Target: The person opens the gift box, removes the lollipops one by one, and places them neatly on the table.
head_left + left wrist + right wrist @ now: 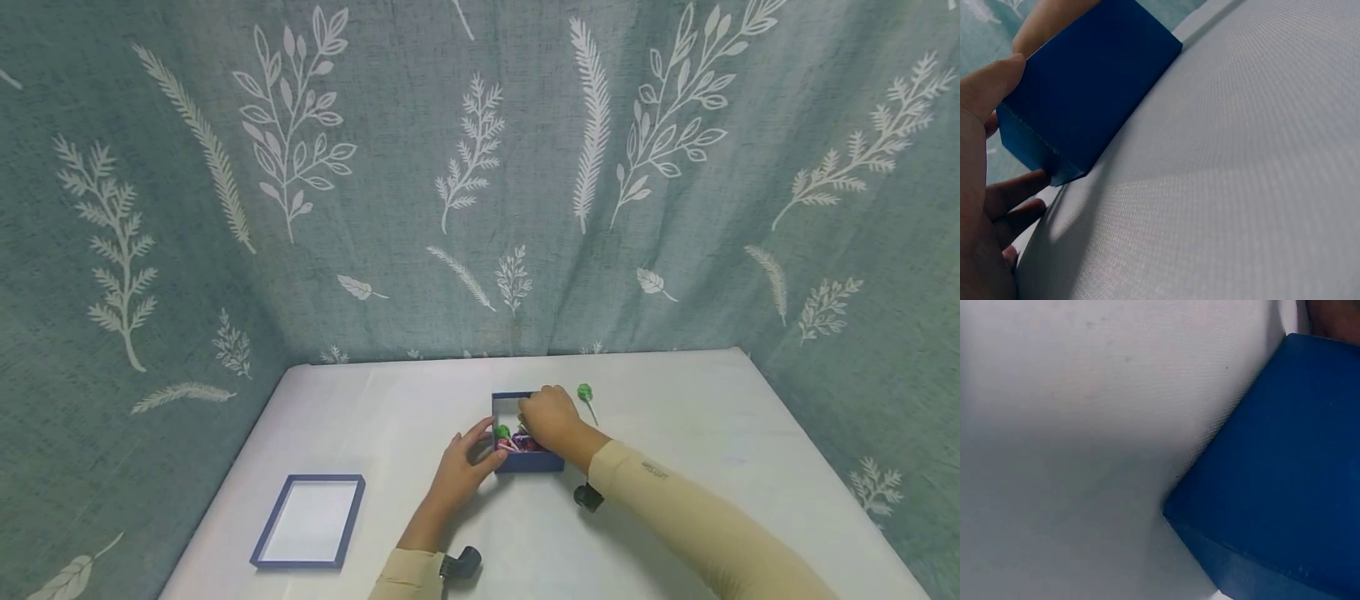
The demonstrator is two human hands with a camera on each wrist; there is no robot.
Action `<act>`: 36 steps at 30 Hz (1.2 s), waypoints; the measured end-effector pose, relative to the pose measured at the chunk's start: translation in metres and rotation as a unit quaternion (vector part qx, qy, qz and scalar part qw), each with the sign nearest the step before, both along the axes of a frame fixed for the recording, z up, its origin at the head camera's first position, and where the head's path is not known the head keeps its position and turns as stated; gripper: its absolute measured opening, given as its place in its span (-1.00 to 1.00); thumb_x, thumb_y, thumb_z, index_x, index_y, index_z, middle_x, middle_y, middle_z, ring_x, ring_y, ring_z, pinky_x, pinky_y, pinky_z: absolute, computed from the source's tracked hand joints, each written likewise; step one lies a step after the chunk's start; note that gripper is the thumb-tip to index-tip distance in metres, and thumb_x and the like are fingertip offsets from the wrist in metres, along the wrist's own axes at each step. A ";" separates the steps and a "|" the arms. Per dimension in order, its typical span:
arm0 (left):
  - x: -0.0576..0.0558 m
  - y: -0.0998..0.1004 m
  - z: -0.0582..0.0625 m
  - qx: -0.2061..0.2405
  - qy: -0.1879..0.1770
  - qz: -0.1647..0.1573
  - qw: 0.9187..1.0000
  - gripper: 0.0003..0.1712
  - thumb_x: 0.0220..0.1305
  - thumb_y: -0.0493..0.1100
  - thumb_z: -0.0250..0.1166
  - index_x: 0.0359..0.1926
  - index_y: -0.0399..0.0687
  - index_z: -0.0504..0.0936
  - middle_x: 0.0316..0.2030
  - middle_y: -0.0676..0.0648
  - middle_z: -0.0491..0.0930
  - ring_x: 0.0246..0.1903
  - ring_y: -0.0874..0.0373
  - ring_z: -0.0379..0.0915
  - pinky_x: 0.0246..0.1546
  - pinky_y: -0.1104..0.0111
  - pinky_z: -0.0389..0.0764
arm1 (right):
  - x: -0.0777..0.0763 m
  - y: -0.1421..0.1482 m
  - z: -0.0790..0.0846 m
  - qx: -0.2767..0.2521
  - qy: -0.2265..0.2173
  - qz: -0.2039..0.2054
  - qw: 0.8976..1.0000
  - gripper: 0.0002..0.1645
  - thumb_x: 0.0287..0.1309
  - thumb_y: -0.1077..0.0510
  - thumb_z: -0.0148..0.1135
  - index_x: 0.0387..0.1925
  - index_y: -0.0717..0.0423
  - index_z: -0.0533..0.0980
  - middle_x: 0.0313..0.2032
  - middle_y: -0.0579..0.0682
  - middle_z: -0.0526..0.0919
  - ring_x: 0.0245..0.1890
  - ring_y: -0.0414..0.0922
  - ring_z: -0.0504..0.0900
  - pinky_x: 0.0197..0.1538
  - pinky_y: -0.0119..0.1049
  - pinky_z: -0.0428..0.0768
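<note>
Two hands, one blue box (529, 462), open top, sitting mid-table on the white table (675, 417). Left hand (459, 471) grips the box at its near left corner: thumb at the near corner, fingers spread along the left wall; left wrist view shows the thumb on the upper edge and fingertips touching low down. Right hand (553, 419) is reaching in from the right over the rim, knuckles up, fingers bent down into the box; fingertips hidden, so can't tell if it's holding anything. Inside: several wrapped lollipops (505, 446), at least three, one green-topped, others red and purple, bunched at the near side; exact count blocked by the right hand. Outside: one green lollipop (586, 393), lying just beyond the right hand, stick toward the near side. One square blue-edged lid (313, 521), white inside facing up, well apart at left. Two tan sleeves (675, 517), two black wrist cameras (461, 562). Leaf-print curtain (397, 167) behind.
</note>
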State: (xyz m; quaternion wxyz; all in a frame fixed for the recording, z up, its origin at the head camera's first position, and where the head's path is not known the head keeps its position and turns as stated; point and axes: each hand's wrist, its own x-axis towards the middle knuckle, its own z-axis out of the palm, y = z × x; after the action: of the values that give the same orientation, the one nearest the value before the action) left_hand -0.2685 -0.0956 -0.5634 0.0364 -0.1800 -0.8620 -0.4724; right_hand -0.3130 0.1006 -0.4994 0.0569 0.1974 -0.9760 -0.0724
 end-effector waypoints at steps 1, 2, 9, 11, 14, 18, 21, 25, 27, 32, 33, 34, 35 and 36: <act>0.000 0.000 0.000 0.001 0.002 -0.001 1.000 -0.25 0.21 0.27 0.29 0.37 0.14 0.40 0.09 -0.07 0.61 0.31 -0.22 0.22 0.41 -0.11 -0.12 | 0.000 -0.001 0.000 0.003 -0.001 -0.005 1.000 -0.74 0.26 -0.10 0.25 -0.32 -0.02 0.65 -0.51 -0.13 0.64 -0.48 -0.15 0.51 -0.34 -0.24 0.51; 0.000 0.000 0.000 0.003 0.004 -0.003 1.000 -0.25 0.22 0.26 0.29 0.37 0.13 0.40 0.09 -0.08 0.61 0.31 -0.22 0.23 0.40 -0.12 -0.12 | 0.000 -0.003 0.000 0.005 -0.002 -0.010 1.000 -0.73 0.26 -0.11 0.25 -0.33 -0.02 0.65 -0.51 -0.12 0.64 -0.48 -0.14 0.52 -0.33 -0.23 0.53; -0.001 0.001 0.000 -0.004 0.011 -0.006 1.000 -0.25 0.22 0.24 0.30 0.37 0.10 0.40 0.07 -0.08 0.62 0.26 -0.11 0.33 0.42 -0.07 -0.13 | -0.003 -0.010 -0.004 0.023 -0.024 -0.016 0.999 -0.73 0.22 -0.13 0.28 -0.26 -0.03 0.65 -0.46 -0.10 0.68 -0.42 -0.08 0.60 -0.24 -0.14 0.58; -0.002 0.002 0.000 -0.002 0.013 -0.006 1.000 -0.26 0.22 0.23 0.30 0.36 0.10 0.40 0.07 -0.09 0.62 0.25 -0.11 0.35 0.42 -0.07 -0.13 | -0.003 -0.010 -0.005 0.028 -0.026 -0.017 0.999 -0.72 0.22 -0.14 0.28 -0.23 -0.05 0.64 -0.43 -0.10 0.70 -0.41 -0.07 0.61 -0.23 -0.13 0.58; -0.003 0.003 0.000 0.000 0.012 -0.007 1.000 -0.26 0.23 0.24 0.29 0.37 0.12 0.39 0.08 -0.08 0.61 0.26 -0.12 0.34 0.42 -0.07 -0.13 | -0.003 -0.010 -0.005 0.030 -0.022 -0.022 0.999 -0.71 0.22 -0.14 0.28 -0.19 -0.06 0.64 -0.41 -0.10 0.71 -0.40 -0.06 0.62 -0.22 -0.13 0.58; -0.002 0.003 0.000 -0.002 0.005 -0.006 1.000 -0.25 0.23 0.26 0.28 0.38 0.13 0.38 0.09 -0.06 0.60 0.28 -0.12 0.30 0.42 -0.08 -0.13 | -0.002 -0.009 -0.003 -0.007 -0.016 -0.020 1.000 -0.74 0.22 -0.10 0.29 -0.22 -0.03 0.63 -0.48 -0.10 0.66 -0.44 -0.09 0.62 -0.27 -0.15 0.60; -0.001 0.002 0.000 -0.001 -0.001 -0.001 1.000 -0.25 0.23 0.26 0.28 0.38 0.13 0.38 0.10 -0.05 0.60 0.30 -0.14 0.27 0.41 -0.09 -0.13 | -0.001 -0.008 -0.001 -0.043 -0.005 -0.006 0.999 -0.77 0.21 -0.05 0.31 -0.27 0.02 0.61 -0.52 -0.11 0.59 -0.49 -0.12 0.60 -0.34 -0.20 0.61; 0.001 0.001 -0.001 0.000 -0.002 0.002 1.000 -0.26 0.24 0.25 0.27 0.38 0.13 0.37 0.10 -0.05 0.60 0.29 -0.13 0.29 0.41 -0.10 -0.12 | 0.001 -0.009 0.001 -0.052 0.007 -0.007 0.999 -0.82 0.18 0.03 0.33 -0.32 0.06 0.61 -0.53 -0.11 0.54 -0.53 -0.16 0.58 -0.38 -0.26 0.63; 0.000 0.001 -0.002 0.000 0.000 0.001 1.000 -0.26 0.25 0.24 0.26 0.38 0.14 0.37 0.10 -0.05 0.60 0.28 -0.11 0.31 0.41 -0.09 -0.12 | 0.002 -0.010 0.001 -0.042 0.000 -0.020 0.999 -0.83 0.18 0.03 0.32 -0.34 0.05 0.63 -0.55 -0.11 0.55 -0.52 -0.15 0.59 -0.36 -0.24 0.64; 0.000 0.002 -0.002 0.004 0.007 -0.001 1.000 -0.27 0.24 0.22 0.28 0.38 0.13 0.38 0.09 -0.04 0.61 0.25 -0.08 0.36 0.42 -0.08 -0.12 | 0.000 -0.013 -0.003 0.008 -0.025 -0.040 0.999 -0.73 0.25 -0.10 0.25 -0.27 0.00 0.64 -0.54 -0.10 0.63 -0.45 -0.09 0.64 -0.24 -0.14 0.64; 0.000 0.002 -0.002 0.004 0.007 -0.002 1.000 -0.27 0.24 0.23 0.28 0.38 0.13 0.38 0.09 -0.04 0.61 0.24 -0.08 0.36 0.42 -0.08 -0.12 | 0.000 -0.014 -0.005 0.015 -0.027 -0.041 0.999 -0.71 0.26 -0.13 0.24 -0.23 -0.01 0.64 -0.52 -0.10 0.65 -0.43 -0.08 0.66 -0.21 -0.13 0.64; 0.000 0.002 -0.002 0.005 0.007 -0.003 1.000 -0.27 0.24 0.23 0.28 0.38 0.13 0.38 0.09 -0.04 0.61 0.25 -0.07 0.36 0.42 -0.08 -0.13 | -0.001 -0.015 -0.006 0.019 -0.027 -0.041 0.999 -0.69 0.26 -0.14 0.23 -0.22 -0.02 0.63 -0.52 -0.10 0.66 -0.42 -0.08 0.66 -0.19 -0.11 0.64; 0.000 0.002 -0.002 0.003 0.004 -0.001 1.000 -0.26 0.24 0.24 0.28 0.38 0.15 0.38 0.10 -0.04 0.60 0.25 -0.06 0.35 0.42 -0.06 -0.13 | -0.001 -0.016 -0.008 0.022 -0.027 -0.042 0.999 -0.68 0.26 -0.16 0.23 -0.19 -0.03 0.63 -0.51 -0.10 0.67 -0.41 -0.08 0.67 -0.18 -0.11 0.64; 0.001 0.001 -0.002 0.001 0.000 0.001 1.000 -0.26 0.24 0.26 0.27 0.38 0.17 0.37 0.10 -0.03 0.60 0.26 -0.05 0.34 0.43 -0.05 -0.14 | -0.002 -0.017 -0.009 0.022 -0.026 -0.043 0.998 -0.67 0.26 -0.17 0.22 -0.18 -0.04 0.63 -0.50 -0.10 0.67 -0.41 -0.08 0.67 -0.17 -0.10 0.64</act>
State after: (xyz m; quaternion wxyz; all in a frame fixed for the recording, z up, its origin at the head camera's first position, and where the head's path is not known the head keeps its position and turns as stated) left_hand -0.2677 -0.0942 -0.5657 0.0369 -0.1792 -0.8619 -0.4729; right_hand -0.3147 0.0835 -0.5085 0.0240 0.1581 -0.9829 -0.0911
